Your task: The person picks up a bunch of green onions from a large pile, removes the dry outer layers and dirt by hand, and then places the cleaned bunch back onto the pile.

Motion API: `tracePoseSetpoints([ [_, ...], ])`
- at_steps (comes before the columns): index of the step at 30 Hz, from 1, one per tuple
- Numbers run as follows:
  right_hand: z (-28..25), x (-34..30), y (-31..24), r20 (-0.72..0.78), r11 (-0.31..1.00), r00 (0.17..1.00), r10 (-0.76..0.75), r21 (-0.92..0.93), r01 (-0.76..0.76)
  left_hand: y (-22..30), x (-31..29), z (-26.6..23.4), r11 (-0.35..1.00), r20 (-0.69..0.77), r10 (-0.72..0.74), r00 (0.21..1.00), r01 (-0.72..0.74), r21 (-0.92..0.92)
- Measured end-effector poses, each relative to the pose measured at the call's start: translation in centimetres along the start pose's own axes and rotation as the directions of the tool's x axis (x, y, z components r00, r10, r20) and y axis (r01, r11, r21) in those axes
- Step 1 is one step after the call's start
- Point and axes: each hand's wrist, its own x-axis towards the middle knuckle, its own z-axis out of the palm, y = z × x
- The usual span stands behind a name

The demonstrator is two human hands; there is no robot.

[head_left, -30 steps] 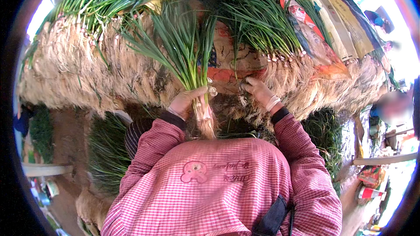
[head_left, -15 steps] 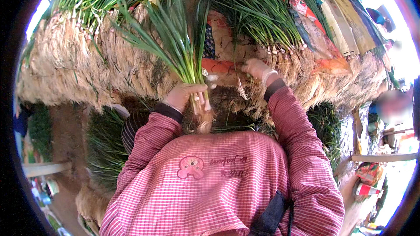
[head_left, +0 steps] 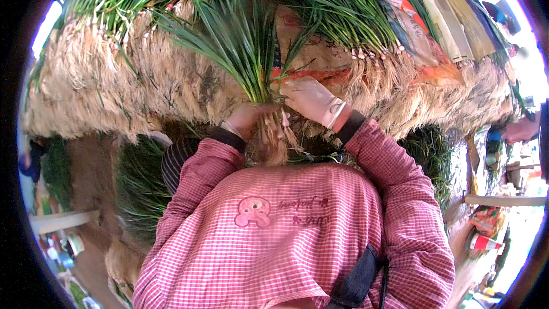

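While my left hand (head_left: 246,119) was clamped round the bunch of green stalks (head_left: 255,80), its leaves (head_left: 229,40) fanning away from me and its roots (head_left: 271,150) pointing toward me, my right hand (head_left: 311,101) was close against its right side; whether it gripped anything, I couldn't tell.

One smock (head_left: 286,252), red-and-white check, is covering torso and arms. Two dark cuffs (head_left: 350,127) are finishing its long sleeves (head_left: 409,194). One pink bear-shaped patch (head_left: 253,212) is decorating the chest, dark lettering (head_left: 311,220) running beside it. Pale bands (head_left: 333,113) are circling both wrists. One black strap (head_left: 355,279) and one thin dark cord (head_left: 384,283) are hanging lower right.
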Motion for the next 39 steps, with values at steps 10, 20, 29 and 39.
tracePoseSetpoints([
  [10,0.9,-1.1,5.0,-0.220,0.953,0.938,0.268,-0.084,-0.292,1.1,-1.1,-0.7,0.988,-0.110,0.039,0.993,-0.021,0.155],
  [20,5.3,-17.8,4.8,0.625,0.911,0.664,0.412,-0.263,-0.317,1.7,-4.2,-3.3,0.890,-0.007,0.348,0.937,-0.333,-0.312],
  [29,-2.5,0.6,-1.6,0.233,0.588,0.932,0.277,0.726,-0.357,2.2,-2.3,-0.1,0.972,-0.083,0.206,0.975,-0.214,-0.101],
  [39,-6.1,-12.9,-1.2,0.180,-0.083,0.928,0.327,0.983,-0.162,0.0,0.8,-2.9,0.974,-0.092,0.126,0.988,-0.141,-0.176],
])
